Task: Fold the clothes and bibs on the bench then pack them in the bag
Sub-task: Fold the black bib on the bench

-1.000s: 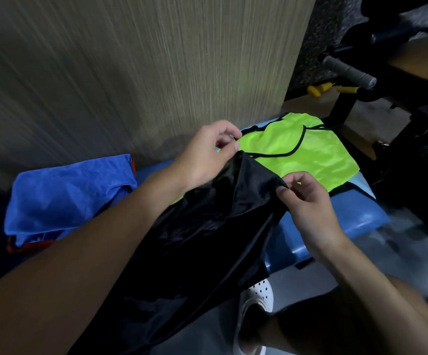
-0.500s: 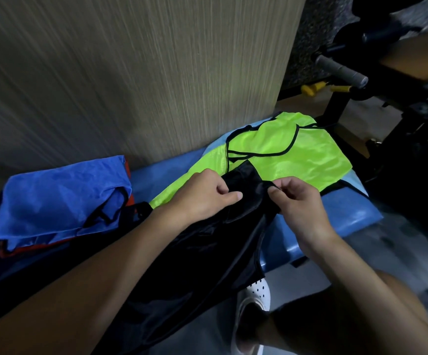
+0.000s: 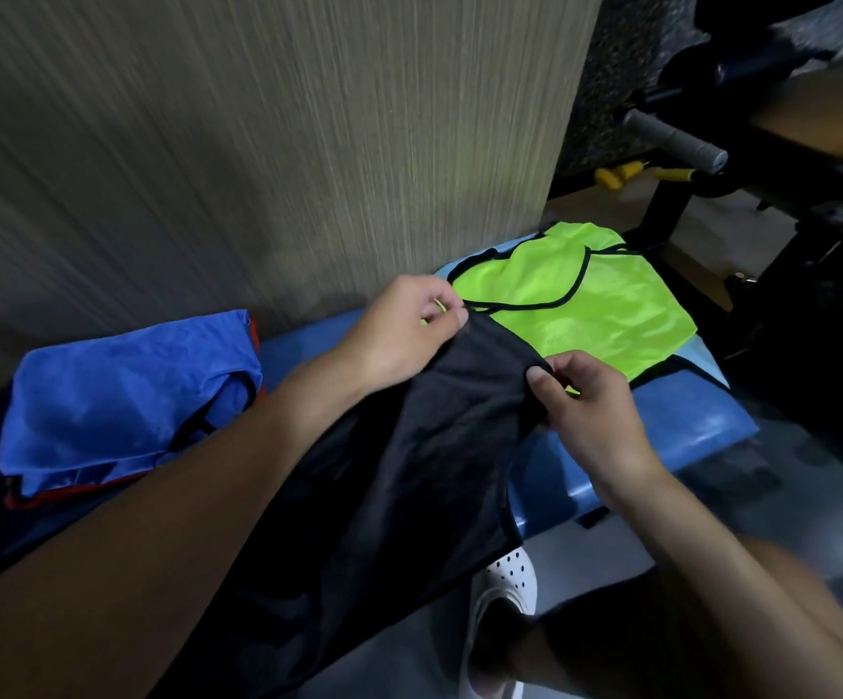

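— Two hands mid-frame, both on one black garment (image 3: 409, 471). The left hand (image 3: 404, 335) pinches its top edge between thumb and forefinger, right at the lime bib's black trim.

— And the right hand (image 3: 595, 411)?

— It's pinching the same edge, a bit lower and to the right. The cloth hangs from both hands over the bench (image 3: 686, 421) front, down to the bottom of the frame.

— What's lying on the bench?

— One lime-green bib (image 3: 585, 300), spread flat right of centre, its near side under the black cloth. One blue bundle (image 3: 127, 385) on the left, with red fabric showing beneath it. One white shoe (image 3: 505, 587) at the bottom.
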Available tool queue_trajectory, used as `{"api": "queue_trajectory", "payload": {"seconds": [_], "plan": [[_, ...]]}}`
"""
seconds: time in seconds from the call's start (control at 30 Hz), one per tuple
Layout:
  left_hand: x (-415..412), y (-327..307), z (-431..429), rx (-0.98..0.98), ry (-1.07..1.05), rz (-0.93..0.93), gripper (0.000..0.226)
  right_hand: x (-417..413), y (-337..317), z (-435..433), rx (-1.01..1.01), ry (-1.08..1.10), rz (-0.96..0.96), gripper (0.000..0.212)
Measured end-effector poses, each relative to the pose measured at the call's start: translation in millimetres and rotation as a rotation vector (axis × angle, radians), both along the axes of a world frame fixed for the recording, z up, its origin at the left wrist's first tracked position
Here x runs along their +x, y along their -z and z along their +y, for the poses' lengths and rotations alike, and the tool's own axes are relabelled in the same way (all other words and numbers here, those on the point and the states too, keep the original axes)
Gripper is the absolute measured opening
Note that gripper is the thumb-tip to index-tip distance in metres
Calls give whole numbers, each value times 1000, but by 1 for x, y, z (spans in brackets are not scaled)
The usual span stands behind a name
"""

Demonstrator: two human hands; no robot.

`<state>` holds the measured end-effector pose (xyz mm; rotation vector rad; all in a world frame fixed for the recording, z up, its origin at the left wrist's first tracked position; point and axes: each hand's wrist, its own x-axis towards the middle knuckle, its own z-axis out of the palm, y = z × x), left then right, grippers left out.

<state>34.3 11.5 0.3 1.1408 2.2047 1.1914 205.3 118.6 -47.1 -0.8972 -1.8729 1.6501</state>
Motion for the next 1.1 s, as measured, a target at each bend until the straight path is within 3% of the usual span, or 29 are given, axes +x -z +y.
{"api": "queue_trajectory", "payload": {"seconds": [0.13, 0.3, 0.4, 0.6, 0.67, 0.8, 0.93, 1.03, 1.1], "plan": [[-5, 35, 0, -152, 25, -18, 15, -3, 11, 8, 147, -26, -225, 11], [-6, 46, 2, -187, 25, -45, 47, -5, 14, 11, 207, -52, -332, 7], [-7, 43, 11, -151, 37, -16, 36, -6, 13, 11, 298, -46, -357, 18], [-10, 47, 25, -126, 27, 149, 28, -11, 14, 13, 433, 4, -411, 17], [-8, 48, 26, -137, 0, 208, 16, -13, 16, 13, 464, -5, -428, 17], [-8, 49, 29, -188, -17, 164, 41, -15, 19, 11, 463, -14, -433, 19], [-8, 48, 35, -268, -29, 185, 38, -16, 16, 11, 389, -21, -445, 39], [-11, 46, 37, -219, 7, 190, 8, -18, 15, 12, 423, -63, -452, 18], [-14, 44, 40, -118, 17, 193, 19, -18, 12, 13, 419, -32, -402, 8]]}}
